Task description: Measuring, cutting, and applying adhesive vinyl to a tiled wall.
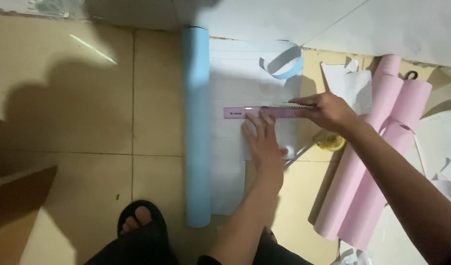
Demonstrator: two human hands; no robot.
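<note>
Two hands are working over a pink ruler (264, 112) that is lying crosswise on a white sheet (235, 88) unrolled on the tiled floor (88, 122). The left hand (263, 142) is pressing down flat on the sheet just below the ruler, its fingers spread and their tips touching the ruler's lower edge. The right hand (328, 110) is sitting at the ruler's right end, its grip pressed together around a thin tool (294, 105) lying along the ruler's top edge; what kind of tool it is cannot be told.

A light blue roll (197, 127) is lying along the sheet's left edge, the sheet running out from it. A curled blue paper strip (284, 61) is resting near the sheet's top right corner. Just beside the right wrist, a yellow object (331, 142) is lying on the floor, partly hidden by the arm. Further right, two pink rolls (367, 167) are lying side by side at a slant, passing under the right forearm. White paper scraps (353, 83) are lying above them, near the right hand. A sandalled foot (139, 221) is showing at the bottom, left of the blue roll.
</note>
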